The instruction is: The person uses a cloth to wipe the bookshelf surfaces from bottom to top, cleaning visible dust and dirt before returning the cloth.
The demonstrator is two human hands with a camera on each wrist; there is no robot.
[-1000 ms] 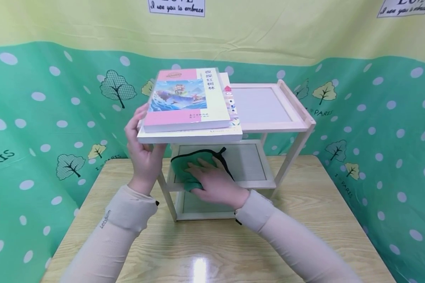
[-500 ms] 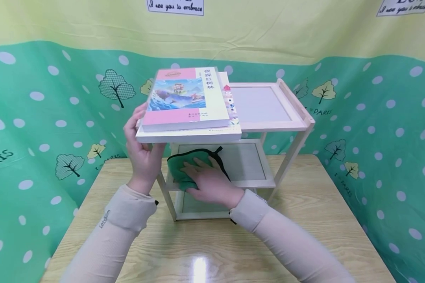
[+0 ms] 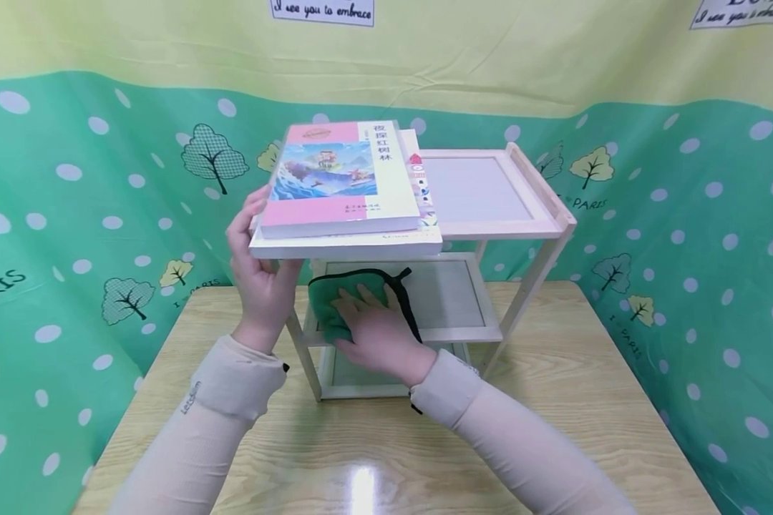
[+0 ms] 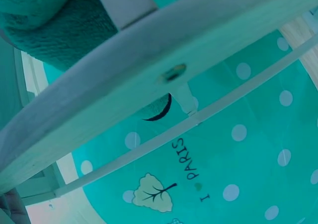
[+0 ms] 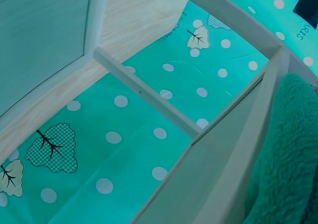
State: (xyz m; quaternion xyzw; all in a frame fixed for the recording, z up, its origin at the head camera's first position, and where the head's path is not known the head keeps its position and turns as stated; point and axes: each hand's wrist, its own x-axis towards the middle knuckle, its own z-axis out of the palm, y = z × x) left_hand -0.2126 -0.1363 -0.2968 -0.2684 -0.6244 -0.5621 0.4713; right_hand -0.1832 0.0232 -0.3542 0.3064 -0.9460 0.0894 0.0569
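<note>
A pale wooden three-tier shelf [image 3: 537, 275] stands on the table. Two stacked books lie at the left of its top tier: a pink-and-white book [image 3: 341, 207] over a larger white book [image 3: 354, 248]. My left hand [image 3: 260, 290] grips the shelf's upper left side beside the books; the books partly hide its fingers. On the middle tier [image 3: 447, 293], my right hand [image 3: 380, 325] presses a green cloth [image 3: 325, 293] with black edging, fingers extended and spread over it. Fluffy green cloth [image 5: 285, 154] shows at the right of the right wrist view, against the frame.
Below is the bottom tier [image 3: 357, 375], close to the wood-grain table [image 3: 296, 458]. A green and yellow patterned curtain [image 3: 90, 214] surrounds the back and sides. Side rails [image 4: 149, 60] and corner posts border the tiers.
My right hand has slid slightly left and toward me on the middle tier. The cloth shifted left, then back right. My left hand and the books stay practically in place.
</note>
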